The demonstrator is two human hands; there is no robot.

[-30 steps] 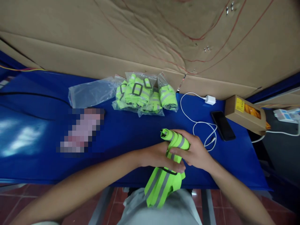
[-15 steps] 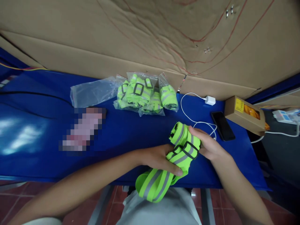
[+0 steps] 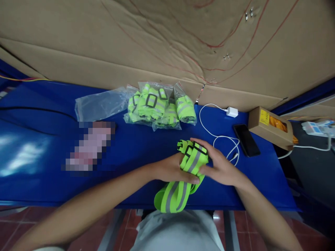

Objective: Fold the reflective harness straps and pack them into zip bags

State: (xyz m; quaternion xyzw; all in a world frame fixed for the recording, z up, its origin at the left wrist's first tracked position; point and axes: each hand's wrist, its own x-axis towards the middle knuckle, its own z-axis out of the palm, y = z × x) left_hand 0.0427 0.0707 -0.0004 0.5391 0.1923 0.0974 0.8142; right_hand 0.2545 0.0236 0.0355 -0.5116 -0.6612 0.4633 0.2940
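A neon-yellow reflective strap (image 3: 195, 162) with grey stripes and black buckles is bunched up between my hands, above the front of the blue table. My left hand (image 3: 175, 169) is wrapped round its middle, with the thumb lying across the front. At the upper right side of the bundle, my right hand (image 3: 220, 165) grips it between thumb and fingers, close to a buckle. A wide loop of the strap hangs below my left hand, over the table's front edge. The left fingers behind the bundle are hidden.
Several bagged neon straps (image 3: 153, 104) lie by the cardboard wall, beside a flat clear bag (image 3: 101, 104). A blurred-out phone-like object (image 3: 90, 146) lies left. To the right are a white charger with cable (image 3: 232, 112), a black phone (image 3: 246, 140) and a cardboard box (image 3: 270, 127).
The upper part of the strap has been folded down, so the bundle is more compact. My right hand has moved slightly left and down with it, its thumb now on the near side.
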